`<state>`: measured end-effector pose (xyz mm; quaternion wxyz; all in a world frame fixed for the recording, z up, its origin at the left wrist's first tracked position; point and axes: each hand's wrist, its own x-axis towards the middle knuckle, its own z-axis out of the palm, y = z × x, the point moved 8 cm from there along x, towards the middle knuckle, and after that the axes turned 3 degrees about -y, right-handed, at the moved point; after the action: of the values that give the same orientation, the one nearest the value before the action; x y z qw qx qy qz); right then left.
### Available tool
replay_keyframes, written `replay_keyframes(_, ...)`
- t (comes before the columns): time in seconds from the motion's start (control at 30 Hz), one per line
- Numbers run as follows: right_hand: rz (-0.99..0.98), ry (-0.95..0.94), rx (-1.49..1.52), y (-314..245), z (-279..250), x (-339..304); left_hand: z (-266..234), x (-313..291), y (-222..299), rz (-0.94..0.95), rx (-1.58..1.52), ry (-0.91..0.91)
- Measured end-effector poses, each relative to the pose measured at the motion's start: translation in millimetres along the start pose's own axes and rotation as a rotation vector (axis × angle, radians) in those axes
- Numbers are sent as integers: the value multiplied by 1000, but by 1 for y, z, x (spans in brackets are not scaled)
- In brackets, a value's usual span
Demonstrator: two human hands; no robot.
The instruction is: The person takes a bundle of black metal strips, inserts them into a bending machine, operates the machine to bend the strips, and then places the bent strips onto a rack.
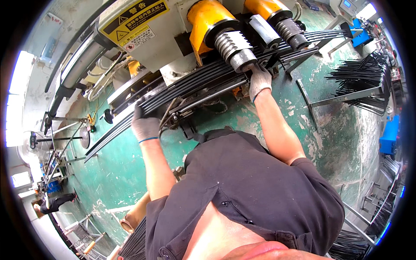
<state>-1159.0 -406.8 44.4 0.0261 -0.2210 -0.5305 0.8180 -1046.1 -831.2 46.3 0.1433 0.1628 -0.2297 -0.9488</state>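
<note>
Several long thin black metal rods [186, 88] lie side by side across a bending machine [167, 43], running from lower left to upper right. My left hand [145, 126], in a grey glove with darkened fingertips, is closed round the rods left of the machine's middle. My right hand [261, 81], in a light glove, reaches up beside the steel cylinder [242, 58] under the nearer orange housing [210, 15]. Its fingers are mostly hidden by the cylinder and the rods, so its grip does not show.
A second orange housing [264, 8] holds another ribbed cylinder [292, 34]. Bent black rods [359, 80] are piled on a metal rack at the right. A standing fan [37, 141] is at the left. Another person [58, 202] is at the far lower left. The green floor [117, 173] is worn.
</note>
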Motion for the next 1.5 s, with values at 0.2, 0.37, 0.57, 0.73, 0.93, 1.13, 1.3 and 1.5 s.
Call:
replay_keyframes(0.2, 28, 37, 22, 21, -47, -6, -41, 7, 57, 238, 170, 77)
replay_keyframes(0.37, 182, 37, -58, 31, -59, -16, -54, 15, 36, 247, 208, 98)
replay_keyframes(0.57, 275, 37, -95, 41, -40, -21, -19, 5, -2, 187, 137, 155)
replay_keyframes(0.73, 215, -112, -249, 77, -45, -7, -23, 2, -34, -21, -57, 120)
replay_keyframes(0.93, 377, -95, -331, 138, -142, 34, -66, -22, 57, 169, -148, 95)
replay_keyframes(1.13, 364, 138, -506, 163, -244, 33, -182, -44, 225, 434, -58, 258)
replay_keyframes(1.3, 445, 347, -584, 191, -275, -21, -259, -57, 342, 548, -22, 470)
replay_keyframes(1.5, 443, 252, -906, 213, -309, -65, -280, -53, 395, 487, 236, 453)
